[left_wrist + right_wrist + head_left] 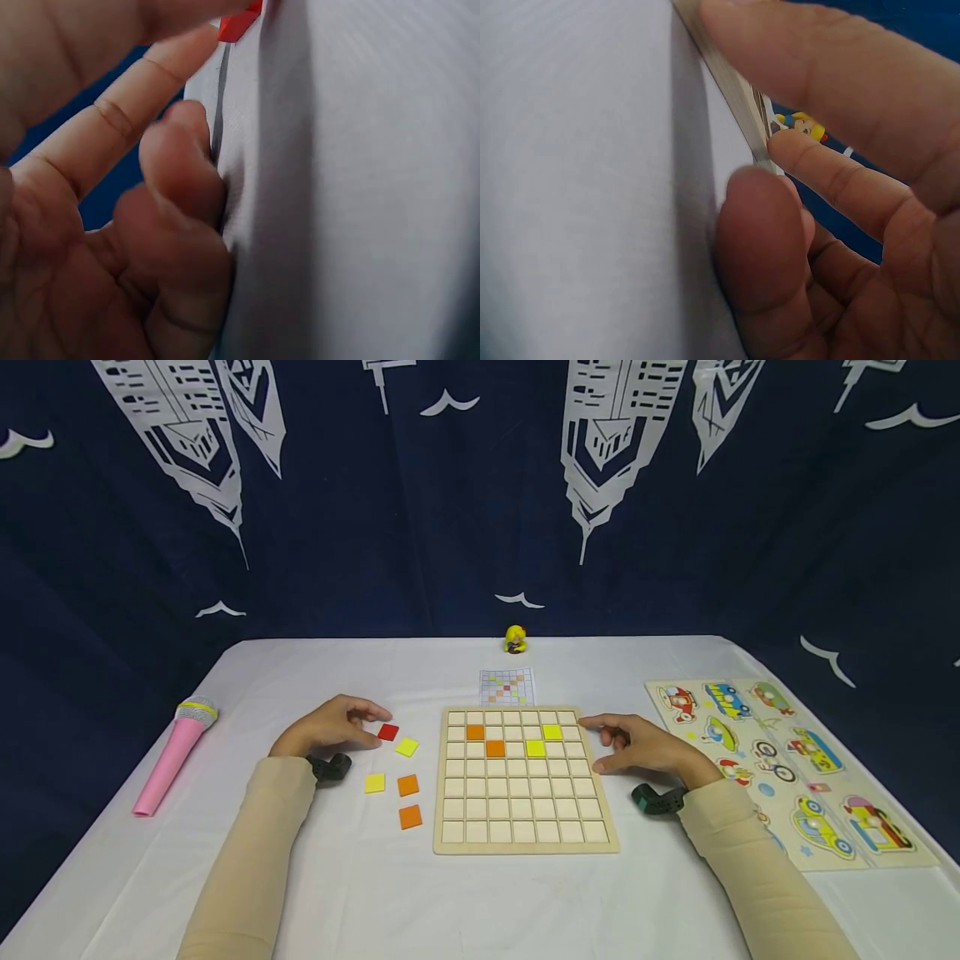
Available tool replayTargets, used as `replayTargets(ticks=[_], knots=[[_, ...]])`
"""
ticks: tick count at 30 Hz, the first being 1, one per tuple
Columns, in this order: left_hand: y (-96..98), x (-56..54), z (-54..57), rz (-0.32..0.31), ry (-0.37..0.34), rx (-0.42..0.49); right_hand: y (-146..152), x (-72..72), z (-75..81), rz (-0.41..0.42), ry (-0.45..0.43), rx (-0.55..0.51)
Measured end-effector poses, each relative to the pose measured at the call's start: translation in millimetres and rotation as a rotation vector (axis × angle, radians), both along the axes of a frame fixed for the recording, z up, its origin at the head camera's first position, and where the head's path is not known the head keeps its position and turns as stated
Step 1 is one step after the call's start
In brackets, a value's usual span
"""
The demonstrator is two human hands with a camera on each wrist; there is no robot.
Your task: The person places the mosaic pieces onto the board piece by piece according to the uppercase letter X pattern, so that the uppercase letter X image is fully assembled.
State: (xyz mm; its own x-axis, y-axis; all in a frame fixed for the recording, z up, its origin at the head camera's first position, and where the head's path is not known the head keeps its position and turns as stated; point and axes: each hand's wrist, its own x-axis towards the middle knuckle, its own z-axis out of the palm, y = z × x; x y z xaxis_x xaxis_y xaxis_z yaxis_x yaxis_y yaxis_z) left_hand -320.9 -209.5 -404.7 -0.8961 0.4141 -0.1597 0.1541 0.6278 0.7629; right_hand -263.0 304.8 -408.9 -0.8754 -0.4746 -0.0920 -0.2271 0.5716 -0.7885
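Observation:
My left hand (330,724) rests low over the table, thumb and index finger at either side of a red square tile (387,732). The same red tile (240,24) shows at the top of the left wrist view, by the fingertips. Loose yellow tiles (407,747) and orange tiles (408,785) lie beside it. A wooden grid board (525,848) holds two orange tiles (475,732) and two yellow tiles (552,732) in its upper rows. My right hand (637,743) touches the board's right edge with index finger and thumb, its other fingers bent.
Behind the board lies a printed pattern card (507,677), with a small yellow-haired figurine (515,640) farther back. A pink toy microphone (174,758) lies at the left. At the right, a vehicle puzzle board (772,802) extends beneath the right forearm in the head view.

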Motion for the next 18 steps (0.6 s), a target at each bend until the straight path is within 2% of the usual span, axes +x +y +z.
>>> replayTargets(ticks=[7, 18], knots=[[0.4, 0.8, -0.6, -0.004, 0.004, -0.022, 0.8, 0.0, 0.0, 0.014, 0.011, -0.004], [1.4, 0.6, -2.0, 0.041, -0.009, -0.017, -0.6, 2.2, 2.2, 0.015, 0.014, -0.019]])
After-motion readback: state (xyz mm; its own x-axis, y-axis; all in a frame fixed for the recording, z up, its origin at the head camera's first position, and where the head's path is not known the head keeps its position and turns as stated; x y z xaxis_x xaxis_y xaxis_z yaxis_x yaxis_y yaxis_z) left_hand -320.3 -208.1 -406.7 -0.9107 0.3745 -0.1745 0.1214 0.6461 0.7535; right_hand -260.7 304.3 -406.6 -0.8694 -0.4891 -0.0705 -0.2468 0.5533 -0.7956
